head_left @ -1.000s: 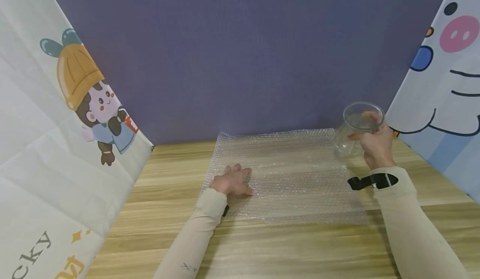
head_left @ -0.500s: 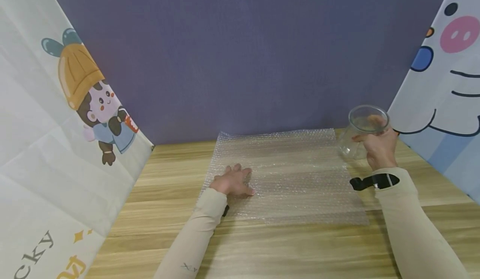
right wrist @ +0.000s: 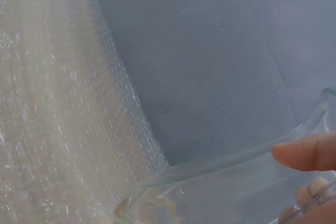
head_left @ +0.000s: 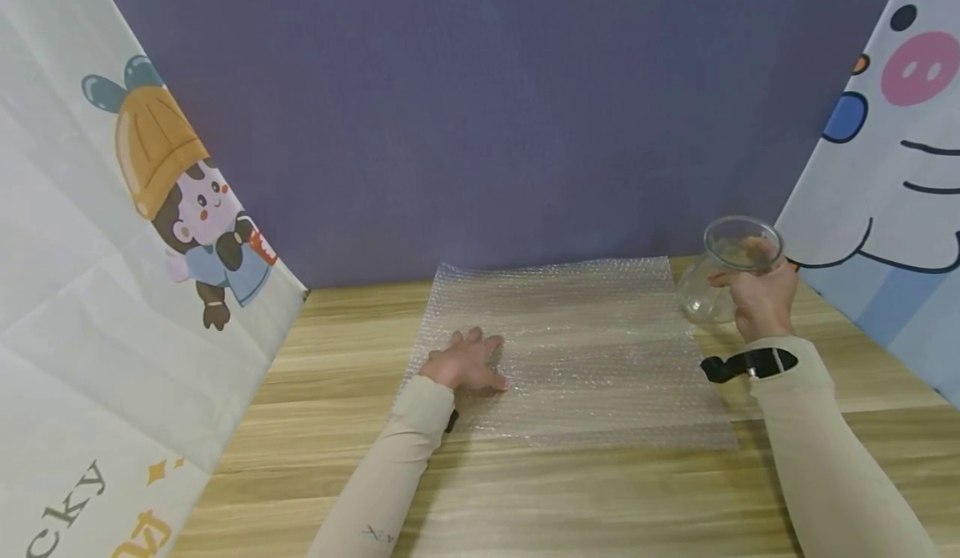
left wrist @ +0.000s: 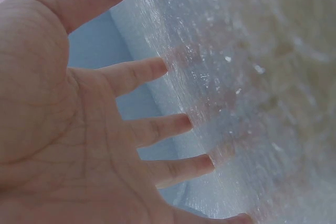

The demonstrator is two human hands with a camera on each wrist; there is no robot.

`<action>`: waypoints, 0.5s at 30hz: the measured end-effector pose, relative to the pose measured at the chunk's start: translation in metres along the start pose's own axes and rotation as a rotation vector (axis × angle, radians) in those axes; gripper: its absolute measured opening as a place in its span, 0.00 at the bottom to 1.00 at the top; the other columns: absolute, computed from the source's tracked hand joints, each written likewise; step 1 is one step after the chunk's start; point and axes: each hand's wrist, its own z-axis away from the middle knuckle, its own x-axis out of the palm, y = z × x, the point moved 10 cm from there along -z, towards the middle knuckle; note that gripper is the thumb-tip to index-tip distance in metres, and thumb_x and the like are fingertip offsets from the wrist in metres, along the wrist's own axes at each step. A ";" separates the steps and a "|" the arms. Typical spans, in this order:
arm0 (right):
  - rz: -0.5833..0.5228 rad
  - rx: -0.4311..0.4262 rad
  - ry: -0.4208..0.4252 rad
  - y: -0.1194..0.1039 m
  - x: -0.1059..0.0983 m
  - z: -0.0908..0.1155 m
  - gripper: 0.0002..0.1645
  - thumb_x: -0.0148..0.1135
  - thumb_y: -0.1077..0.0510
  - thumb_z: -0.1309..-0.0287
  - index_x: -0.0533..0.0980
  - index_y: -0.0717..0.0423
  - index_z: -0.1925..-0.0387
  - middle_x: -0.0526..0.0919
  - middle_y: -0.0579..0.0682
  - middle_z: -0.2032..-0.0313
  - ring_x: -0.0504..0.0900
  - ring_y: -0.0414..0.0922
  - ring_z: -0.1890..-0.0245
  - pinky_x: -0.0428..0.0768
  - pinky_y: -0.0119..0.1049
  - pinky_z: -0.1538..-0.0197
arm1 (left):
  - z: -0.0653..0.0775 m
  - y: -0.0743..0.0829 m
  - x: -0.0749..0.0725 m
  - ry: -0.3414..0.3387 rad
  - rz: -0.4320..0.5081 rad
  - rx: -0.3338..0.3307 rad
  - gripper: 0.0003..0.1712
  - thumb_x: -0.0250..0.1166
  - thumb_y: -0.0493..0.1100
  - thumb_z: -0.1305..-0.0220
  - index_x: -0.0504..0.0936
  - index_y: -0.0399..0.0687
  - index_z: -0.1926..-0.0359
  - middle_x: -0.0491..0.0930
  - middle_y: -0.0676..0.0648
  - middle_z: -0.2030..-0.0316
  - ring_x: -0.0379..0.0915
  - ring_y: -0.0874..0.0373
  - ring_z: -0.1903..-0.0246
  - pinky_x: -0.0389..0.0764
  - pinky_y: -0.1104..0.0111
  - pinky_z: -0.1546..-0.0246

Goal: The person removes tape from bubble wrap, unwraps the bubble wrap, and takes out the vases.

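Note:
A sheet of clear bubble wrap (head_left: 592, 349) lies spread on the wooden table. On its left part rests my left hand (head_left: 463, 363), with fingers spread; the left wrist view shows its palm (left wrist: 63, 129) and the fingertips touching the wrap. My right hand (head_left: 763, 298) grips a clear glass vase (head_left: 703, 293) by its neck, below the wide round rim. The vase is upright or slightly tilted, just beyond the bubble wrap's right edge, low at the table's back right. In the right wrist view my thumb (right wrist: 304, 152) lies against the glass (right wrist: 226, 182).
A purple-grey panel (head_left: 480, 124) rises behind the table (head_left: 570, 500). White printed sheets stand at the left (head_left: 97, 291) and right (head_left: 892, 199), one with a cartoon figure, the other with a pink snout. A black strap (head_left: 768, 362) circles my right wrist.
My right hand has moved slightly right and down with the glass vase, away from the bubble wrap's edge. The left hand and the bubble wrap have stayed in place.

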 end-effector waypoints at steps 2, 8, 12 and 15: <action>0.048 0.017 0.018 0.003 -0.002 -0.001 0.48 0.57 0.88 0.57 0.72 0.46 0.38 0.69 0.37 0.36 0.68 0.41 0.31 0.83 0.23 0.74 | 0.000 0.000 0.000 0.000 -0.001 -0.001 0.50 0.71 0.65 0.40 0.60 0.65 0.21 0.49 0.43 0.18 0.38 0.35 0.19 0.54 0.25 0.32; 0.111 0.002 0.025 0.002 -0.006 -0.003 0.46 0.62 0.86 0.56 0.73 0.44 0.40 0.68 0.36 0.36 0.59 0.40 0.25 0.83 0.22 0.72 | -0.001 0.000 0.000 0.000 0.003 0.005 0.49 0.70 0.65 0.39 0.60 0.65 0.21 0.49 0.43 0.18 0.39 0.35 0.19 0.55 0.25 0.32; 0.173 -0.015 -0.004 0.001 -0.008 -0.005 0.44 0.66 0.83 0.54 0.73 0.43 0.40 0.69 0.33 0.42 0.63 0.38 0.31 0.81 0.19 0.67 | -0.001 0.000 0.000 -0.006 0.001 0.004 0.49 0.70 0.65 0.38 0.60 0.65 0.21 0.48 0.43 0.18 0.38 0.35 0.19 0.54 0.25 0.32; 0.222 -0.029 -0.027 0.001 -0.010 -0.008 0.44 0.68 0.80 0.53 0.71 0.43 0.39 0.68 0.33 0.43 0.63 0.37 0.34 0.78 0.16 0.63 | -0.001 0.000 0.000 -0.005 -0.003 0.003 0.49 0.69 0.65 0.38 0.60 0.65 0.21 0.48 0.43 0.18 0.38 0.35 0.19 0.55 0.25 0.32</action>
